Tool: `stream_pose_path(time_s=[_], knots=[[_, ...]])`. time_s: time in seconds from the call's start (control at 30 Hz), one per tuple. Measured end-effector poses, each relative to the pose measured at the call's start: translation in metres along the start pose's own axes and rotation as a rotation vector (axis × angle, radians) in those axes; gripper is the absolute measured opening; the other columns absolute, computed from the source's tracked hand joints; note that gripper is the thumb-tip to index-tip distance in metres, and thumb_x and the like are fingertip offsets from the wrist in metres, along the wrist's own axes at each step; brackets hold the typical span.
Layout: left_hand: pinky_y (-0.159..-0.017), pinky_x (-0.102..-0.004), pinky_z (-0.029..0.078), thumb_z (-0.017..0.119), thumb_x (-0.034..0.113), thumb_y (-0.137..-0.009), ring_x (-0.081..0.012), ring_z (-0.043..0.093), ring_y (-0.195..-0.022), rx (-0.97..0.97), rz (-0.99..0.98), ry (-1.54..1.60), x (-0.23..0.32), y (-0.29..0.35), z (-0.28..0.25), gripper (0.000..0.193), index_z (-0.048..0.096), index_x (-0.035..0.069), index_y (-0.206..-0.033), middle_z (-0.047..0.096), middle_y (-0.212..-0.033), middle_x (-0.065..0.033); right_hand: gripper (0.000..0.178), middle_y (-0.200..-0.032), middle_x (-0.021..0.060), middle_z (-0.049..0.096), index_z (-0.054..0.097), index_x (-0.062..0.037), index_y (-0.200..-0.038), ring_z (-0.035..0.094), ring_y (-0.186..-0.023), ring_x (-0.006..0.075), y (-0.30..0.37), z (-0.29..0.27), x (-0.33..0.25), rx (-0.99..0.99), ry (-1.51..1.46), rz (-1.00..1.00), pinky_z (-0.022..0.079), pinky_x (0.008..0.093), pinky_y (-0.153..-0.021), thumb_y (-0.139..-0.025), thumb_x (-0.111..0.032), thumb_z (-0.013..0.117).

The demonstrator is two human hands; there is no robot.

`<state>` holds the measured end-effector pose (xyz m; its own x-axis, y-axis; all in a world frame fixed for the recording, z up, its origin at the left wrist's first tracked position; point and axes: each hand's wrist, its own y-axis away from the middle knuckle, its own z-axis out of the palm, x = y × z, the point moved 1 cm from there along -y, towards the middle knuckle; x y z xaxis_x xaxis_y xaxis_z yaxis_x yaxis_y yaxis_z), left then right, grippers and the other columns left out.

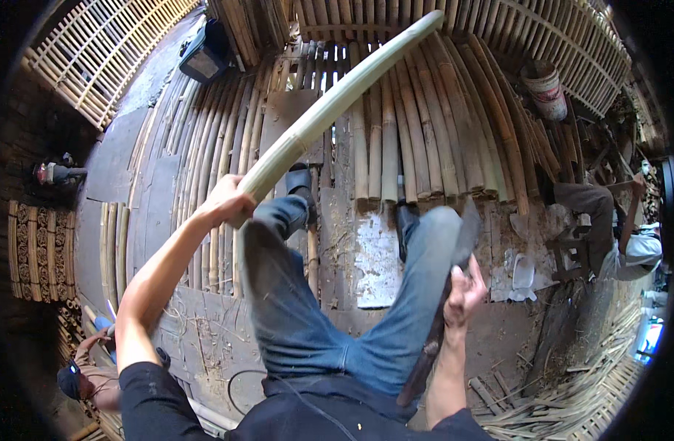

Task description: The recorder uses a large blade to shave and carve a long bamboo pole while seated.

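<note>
My left hand [230,201] is closed round the near end of a long pale-green bamboo pole [341,99], above my left knee. The pole slants up and away to the far right, its far end raised over the stacked bamboo. Beside my right thigh, my right hand [463,295] grips a long-handled knife [467,234]. Its wide dark blade points forward next to my right knee, and the handle runs back along my forearm toward my waist. Blade and pole are apart. Some fingers of the right hand are hidden behind the handle.
Bamboo poles [425,140] lie side by side ahead, with more at the left [227,147]. A white bucket [545,90] and a dark crate [207,53] stand farther off. One person [94,382] is at lower left, another [609,220] at right. Split strips [572,393] pile at lower right.
</note>
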<state>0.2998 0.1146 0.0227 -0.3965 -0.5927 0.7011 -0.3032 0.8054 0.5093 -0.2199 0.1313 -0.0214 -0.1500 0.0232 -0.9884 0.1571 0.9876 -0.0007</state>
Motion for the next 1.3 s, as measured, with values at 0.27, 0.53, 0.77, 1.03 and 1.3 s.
stream_pose_path(time_s=[0.27, 0.53, 0.77, 1.03, 1.3], knots=[[-0.076, -0.0374, 0.064, 0.075, 0.004, -0.061, -0.0177, 0.074, -0.085, -0.377, 0.008, 0.287, -0.081, 0.161, 0.018, 0.06, 0.072, -0.007, -0.121, 0.072, -0.098, -0.0075, 0.075, -0.117, 0.0209, 0.081, 0.057, 0.0028, -0.155, 0.079, -0.1, 0.0212, 0.042, 0.099, -0.104, -0.339, -0.07, -0.045, 0.063, 0.0311, -0.087, -0.088, -0.007, 0.089], [-0.082, -0.0509, 0.06, 0.092, 0.03, -0.065, -0.0381, 0.074, -0.093, 0.337, 0.413, -0.627, -0.1, 0.193, 0.071, 0.069, 0.067, 0.011, -0.126, 0.072, -0.104, -0.0148, 0.061, -0.107, 0.0291, 0.078, 0.064, -0.0034, -0.147, 0.08, -0.099, 0.0417, 0.06, 0.123, -0.068, -0.528, 0.396, -0.235, 0.064, 0.0437, -0.086, -0.093, -0.026, 0.083], [-0.079, -0.0493, 0.062, 0.094, 0.038, -0.065, -0.0369, 0.076, -0.089, 0.287, 0.285, -0.671, -0.106, 0.205, 0.094, 0.065, 0.068, 0.008, -0.116, 0.075, -0.099, -0.0153, 0.053, -0.109, 0.0279, 0.08, 0.06, -0.0028, -0.145, 0.082, -0.092, 0.0381, 0.041, 0.116, -0.068, -0.446, 0.404, -0.059, 0.067, 0.0442, -0.079, -0.098, -0.022, 0.077], [-0.083, -0.0514, 0.06, 0.091, 0.033, -0.067, -0.0423, 0.075, -0.091, 0.122, 0.294, -0.619, -0.101, 0.186, 0.072, 0.054, 0.069, 0.005, -0.108, 0.075, -0.094, -0.0209, 0.084, -0.104, 0.032, 0.077, 0.036, -0.0166, -0.171, 0.078, -0.074, 0.0435, 0.087, 0.159, -0.058, -0.674, 0.378, -0.528, 0.067, 0.0502, -0.077, -0.097, -0.021, 0.075], [-0.088, -0.0519, 0.062, 0.092, 0.029, -0.064, -0.0472, 0.076, -0.097, -0.116, 0.259, -0.529, -0.077, 0.152, 0.068, 0.064, 0.072, -0.002, -0.116, 0.076, -0.097, -0.0296, 0.074, -0.129, 0.0295, 0.072, 0.054, -0.0208, -0.162, 0.075, -0.115, 0.0434, 0.086, 0.164, -0.065, -0.623, 0.356, -0.324, 0.061, 0.0458, -0.102, -0.093, -0.023, 0.079]])
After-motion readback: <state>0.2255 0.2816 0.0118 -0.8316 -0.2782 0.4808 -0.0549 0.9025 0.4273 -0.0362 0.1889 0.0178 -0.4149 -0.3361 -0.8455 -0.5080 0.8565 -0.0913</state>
